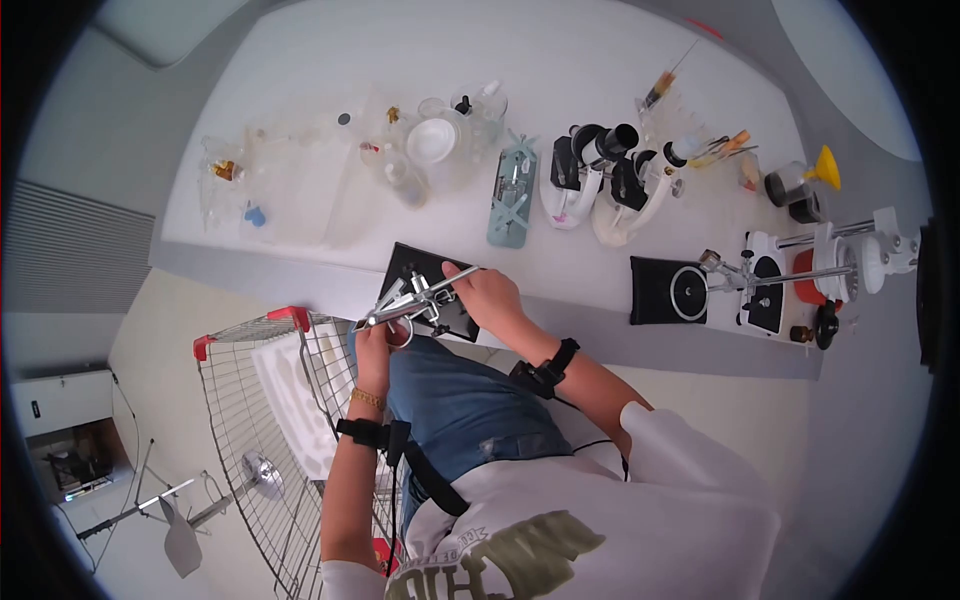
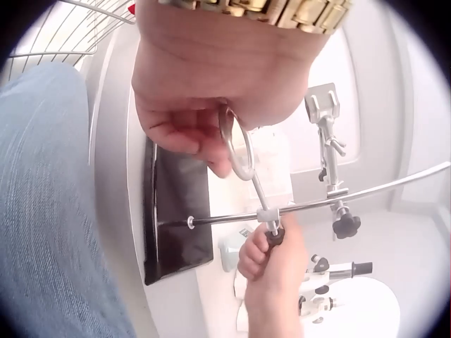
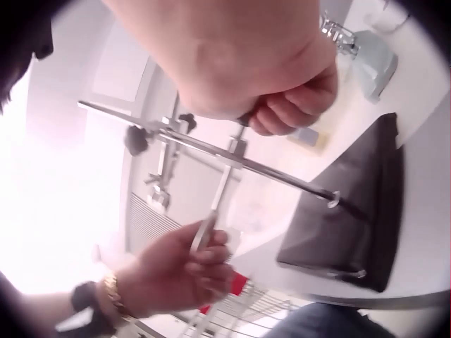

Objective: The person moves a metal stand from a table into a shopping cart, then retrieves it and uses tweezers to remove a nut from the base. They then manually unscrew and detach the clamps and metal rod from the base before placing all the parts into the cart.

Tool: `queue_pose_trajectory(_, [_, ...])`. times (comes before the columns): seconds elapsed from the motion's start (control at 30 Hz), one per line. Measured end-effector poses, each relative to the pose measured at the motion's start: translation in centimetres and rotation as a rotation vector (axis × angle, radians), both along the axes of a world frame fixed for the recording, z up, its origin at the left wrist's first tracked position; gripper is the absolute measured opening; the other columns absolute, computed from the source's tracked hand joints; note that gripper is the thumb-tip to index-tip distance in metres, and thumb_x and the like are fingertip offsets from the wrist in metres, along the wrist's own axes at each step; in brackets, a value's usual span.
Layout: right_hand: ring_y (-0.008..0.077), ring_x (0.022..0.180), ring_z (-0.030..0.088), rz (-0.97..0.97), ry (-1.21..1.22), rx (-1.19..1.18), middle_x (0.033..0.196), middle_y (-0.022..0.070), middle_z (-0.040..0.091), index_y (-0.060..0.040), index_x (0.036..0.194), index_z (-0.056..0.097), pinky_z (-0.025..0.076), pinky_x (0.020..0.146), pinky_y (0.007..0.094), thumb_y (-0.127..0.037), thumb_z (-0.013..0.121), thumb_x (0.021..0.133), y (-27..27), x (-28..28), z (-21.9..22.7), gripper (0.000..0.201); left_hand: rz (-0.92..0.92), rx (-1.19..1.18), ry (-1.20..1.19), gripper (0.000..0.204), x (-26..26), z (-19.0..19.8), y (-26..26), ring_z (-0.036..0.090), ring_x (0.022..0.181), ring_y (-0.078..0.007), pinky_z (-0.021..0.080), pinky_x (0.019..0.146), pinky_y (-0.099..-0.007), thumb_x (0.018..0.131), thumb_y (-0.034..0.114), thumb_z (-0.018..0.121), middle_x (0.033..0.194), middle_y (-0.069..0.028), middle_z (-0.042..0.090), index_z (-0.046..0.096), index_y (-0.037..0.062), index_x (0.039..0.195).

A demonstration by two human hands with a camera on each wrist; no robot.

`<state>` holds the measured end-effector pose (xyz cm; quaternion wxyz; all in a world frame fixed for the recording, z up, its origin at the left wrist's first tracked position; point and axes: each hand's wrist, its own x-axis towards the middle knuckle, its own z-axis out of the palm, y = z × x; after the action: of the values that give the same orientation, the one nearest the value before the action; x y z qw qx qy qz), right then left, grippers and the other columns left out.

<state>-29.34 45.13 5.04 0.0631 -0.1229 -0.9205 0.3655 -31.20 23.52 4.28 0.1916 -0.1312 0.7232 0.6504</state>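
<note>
A retort stand has a black base at the table's front edge and a metal rod. My left hand pinches the metal ring on its short arm, with the fingers curled beside it. At the clamp joining the ring's arm to the rod, my right hand grips the dark screw knob; its fingers are curled, partly hiding the knob in the right wrist view. Further along the rod is a second clamp with a black knob.
On the white table are bottles, a teal tray, two microscopes, and another stand on the right with a black base. A wire cart stands at my left, below the table edge.
</note>
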Motion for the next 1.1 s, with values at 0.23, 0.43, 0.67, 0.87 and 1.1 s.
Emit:
queue_pose_trajectory(0.23, [0.0364,0.054,0.059,-0.087,-0.071,-0.032,0.052,0.0139,0.057,-0.0029,0.054,0.059,0.045,0.052,0.0461,-0.045,0.037,0.099,-0.9,0.2,0.5,0.065,-0.097,-0.080,-0.056,0.038,-0.8,0.6,1.1,0.058,0.052,-0.0139,0.047,0.051,-0.0239,0.096,0.034,0.054,0.069,-0.0072,0.063,0.062,0.0001,0.080])
queue_pose_trajectory(0.43, [0.0388,0.052,0.054,-0.105,0.132,-0.219,0.051,0.0172,0.051,-0.0008,0.056,0.057,0.038,0.048,0.0460,-0.039,0.046,0.098,-1.0,0.1,-1.4,0.058,-0.099,0.049,-0.225,0.016,-1.1,1.8,1.0,0.064,0.056,-0.0195,0.051,0.043,-0.0270,0.096,0.011,0.046,0.070,-0.0079,0.058,0.056,-0.0017,0.099])
queue_pose_trajectory(0.67, [0.0387,0.047,0.050,-0.026,0.280,-0.304,0.050,0.0185,0.048,0.0004,0.055,0.055,0.036,0.046,0.0438,-0.033,0.051,0.097,-0.4,-0.3,-3.3,0.053,-0.174,0.041,-0.208,0.019,-1.2,1.4,0.6,0.065,0.056,-0.0212,0.050,0.044,-0.0274,0.096,0.008,0.038,0.068,-0.0077,0.058,0.055,0.0004,0.096])
queue_pose_trajectory(0.87, [0.0356,0.063,0.058,0.270,-0.013,-0.285,0.065,0.0165,0.059,-0.0011,0.075,0.064,0.044,0.057,0.0422,-0.033,0.052,0.095,3.0,-0.4,0.3,0.040,-0.192,0.050,-0.235,0.016,-1.7,1.8,0.6,0.065,0.054,-0.0207,0.050,0.044,-0.0271,0.095,0.008,0.041,0.066,-0.0083,0.059,0.055,0.0014,0.091])
queue_pose_trajectory(1.1, [0.0308,0.083,0.063,0.768,-0.253,-0.076,0.089,0.0114,0.065,-0.0079,0.099,0.068,0.048,0.072,0.0390,-0.035,0.066,0.083,6.4,-2.8,6.6,0.031,-0.303,0.042,-0.210,0.036,-2.9,1.5,0.0,0.064,0.051,-0.0207,0.048,0.046,-0.0278,0.096,0.034,0.055,0.065,-0.0096,0.064,0.057,0.0035,0.078])
